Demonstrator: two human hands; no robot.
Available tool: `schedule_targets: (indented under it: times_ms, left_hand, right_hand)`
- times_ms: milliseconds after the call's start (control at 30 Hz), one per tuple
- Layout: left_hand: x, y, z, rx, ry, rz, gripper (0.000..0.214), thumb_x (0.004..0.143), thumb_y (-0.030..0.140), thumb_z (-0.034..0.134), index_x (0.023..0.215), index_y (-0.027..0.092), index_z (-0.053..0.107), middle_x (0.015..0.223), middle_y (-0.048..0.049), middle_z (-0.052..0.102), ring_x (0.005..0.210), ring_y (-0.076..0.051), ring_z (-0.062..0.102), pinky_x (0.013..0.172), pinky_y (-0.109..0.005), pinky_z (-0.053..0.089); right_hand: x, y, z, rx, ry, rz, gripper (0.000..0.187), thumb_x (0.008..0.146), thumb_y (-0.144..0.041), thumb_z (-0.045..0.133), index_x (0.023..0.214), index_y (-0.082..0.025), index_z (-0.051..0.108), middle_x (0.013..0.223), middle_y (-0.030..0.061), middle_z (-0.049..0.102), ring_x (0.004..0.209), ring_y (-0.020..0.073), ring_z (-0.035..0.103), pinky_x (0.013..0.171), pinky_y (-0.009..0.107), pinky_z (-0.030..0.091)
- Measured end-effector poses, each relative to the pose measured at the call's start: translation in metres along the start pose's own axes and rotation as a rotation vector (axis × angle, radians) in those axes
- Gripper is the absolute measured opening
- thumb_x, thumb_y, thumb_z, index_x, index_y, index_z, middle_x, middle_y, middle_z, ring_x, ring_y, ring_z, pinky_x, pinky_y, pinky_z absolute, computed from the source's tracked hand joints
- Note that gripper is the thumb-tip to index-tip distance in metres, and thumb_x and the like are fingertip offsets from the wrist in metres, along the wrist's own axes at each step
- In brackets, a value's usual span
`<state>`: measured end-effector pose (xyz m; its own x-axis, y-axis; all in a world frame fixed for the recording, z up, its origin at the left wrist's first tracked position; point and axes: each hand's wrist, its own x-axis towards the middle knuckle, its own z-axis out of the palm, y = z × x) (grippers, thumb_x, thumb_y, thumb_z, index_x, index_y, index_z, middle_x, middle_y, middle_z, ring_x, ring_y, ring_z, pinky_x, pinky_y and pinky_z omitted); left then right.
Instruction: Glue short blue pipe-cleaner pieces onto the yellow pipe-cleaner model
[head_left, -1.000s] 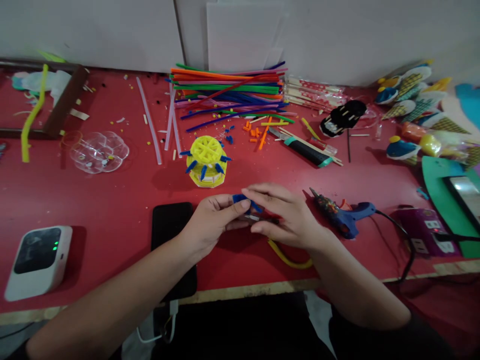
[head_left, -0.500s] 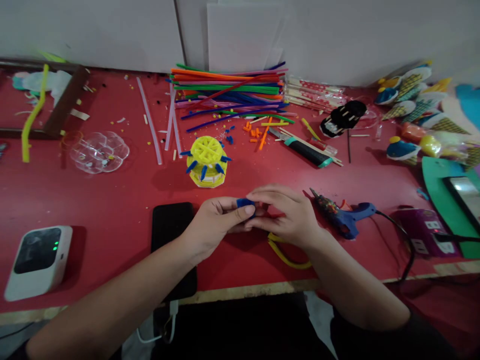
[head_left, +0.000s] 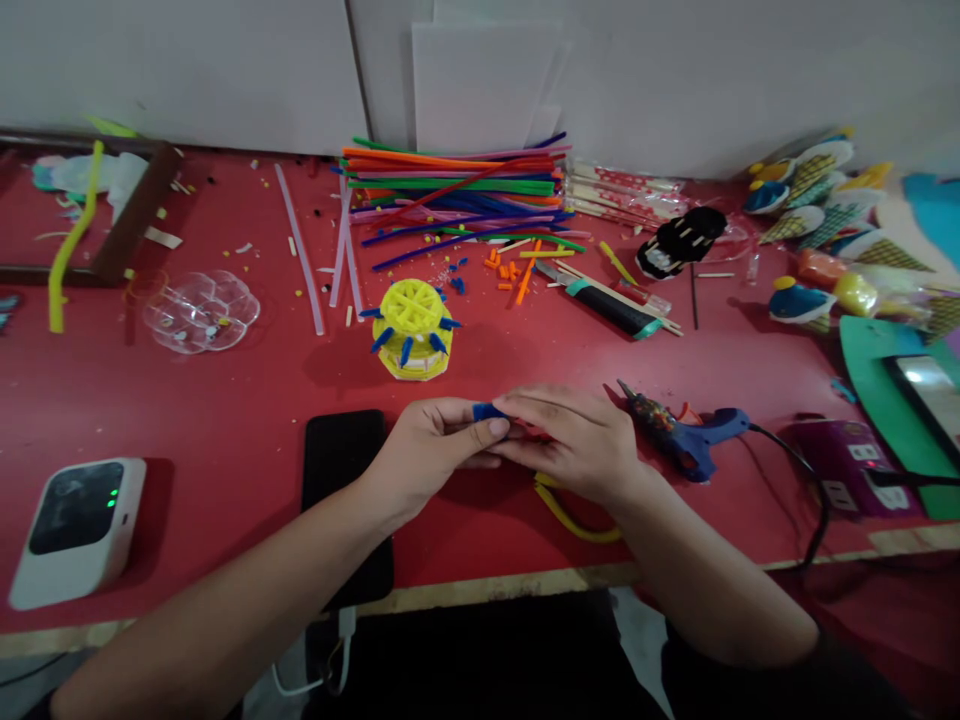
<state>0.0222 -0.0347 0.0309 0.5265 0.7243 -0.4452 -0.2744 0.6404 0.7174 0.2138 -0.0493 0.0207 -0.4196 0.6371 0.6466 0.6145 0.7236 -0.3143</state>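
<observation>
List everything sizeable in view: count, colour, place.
Table: one, red, throughout
Sheets: several, white, back
Pipe cleaners: many, mixed, back centre
Rods: three, pale pink, back left
Packets: several, red and white, back right
Figure: one, black, back right
Cones: several, mixed, far right
Frame: one, brown, back left
Strips: several, yellow, left, front and back
Tray: one, clear, left
Device: one, white, front left
Slab: one, black, front
Model: one, yellow and blue, centre
Bits: several, orange, right of model
Cutter: one, black and green, right
Glue gun: one, blue, right
Socket box: one, purple, far right
Mat: one, green, far right
Blue piece: one, blue, front centre
Left hand: one, bare, pinching blue piece
Right hand: one, bare, at blue piece
</observation>
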Motion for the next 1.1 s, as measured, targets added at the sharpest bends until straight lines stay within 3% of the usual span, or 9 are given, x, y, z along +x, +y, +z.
schedule_targets:
  times_ms: [533, 667, 800, 967, 1100]
  left_hand:
    - [0.002, -0.001, -0.001, -0.038, 0.060, 0.050, 0.028, 0.063, 0.037, 0.095, 0.080, 0.019, 0.083, 0.073, 0.0011, 0.079, 0.063, -0.007, 0.070, 0.065, -0.016, 0.061]
    - [0.003, 0.000, -0.002, -0.074, 0.137, 0.083, 0.027, 0.065, 0.036, 0.095, 0.084, 0.020, 0.083, 0.080, -0.0017, 0.082, 0.069, -0.009, 0.074, 0.064, -0.016, 0.061]
    - [0.005, 0.002, -0.001, -0.099, 0.234, 0.098, 0.023, 0.068, 0.031, 0.093, 0.085, 0.020, 0.082, 0.088, -0.0029, 0.084, 0.071, -0.010, 0.076, 0.056, -0.013, 0.057]
    - [0.006, 0.001, 0.000, -0.083, 0.256, 0.090, 0.016, 0.074, 0.027, 0.089, 0.086, 0.019, 0.082, 0.090, -0.0039, 0.084, 0.073, -0.011, 0.077, 0.058, -0.014, 0.057]
    - [0.005, -0.001, -0.002, -0.008, 0.255, 0.128, 0.022, 0.077, 0.027, 0.087, 0.097, 0.019, 0.081, 0.103, -0.0062, 0.083, 0.087, -0.015, 0.079, 0.066, -0.017, 0.060]
  right_hand:
    - [0.001, 0.000, 0.001, 0.074, 0.035, 0.058, 0.029, 0.095, -0.037, 0.069, 0.117, -0.017, 0.071, 0.102, 0.0084, 0.081, 0.096, 0.0165, 0.077, 0.090, 0.026, 0.063]
    - [0.002, 0.001, -0.002, 0.046, 0.065, 0.220, 0.030, 0.094, -0.037, 0.071, 0.121, -0.023, 0.071, 0.103, 0.0060, 0.079, 0.086, 0.0175, 0.076, 0.082, 0.030, 0.063]
    - [-0.001, 0.014, 0.000, -0.087, 0.039, 0.435, 0.026, 0.093, -0.032, 0.069, 0.118, -0.022, 0.072, 0.088, 0.0041, 0.076, 0.066, 0.0164, 0.067, 0.067, 0.032, 0.060]
    - [-0.010, 0.041, 0.013, -0.227, -0.108, 0.524, 0.026, 0.091, -0.018, 0.059, 0.111, -0.018, 0.075, 0.092, 0.0105, 0.076, 0.083, 0.0255, 0.072, 0.076, 0.040, 0.061]
    - [-0.012, 0.046, 0.018, -0.293, -0.110, 0.552, 0.032, 0.093, -0.018, 0.050, 0.113, -0.014, 0.075, 0.095, 0.0156, 0.074, 0.082, 0.0285, 0.071, 0.073, 0.044, 0.060]
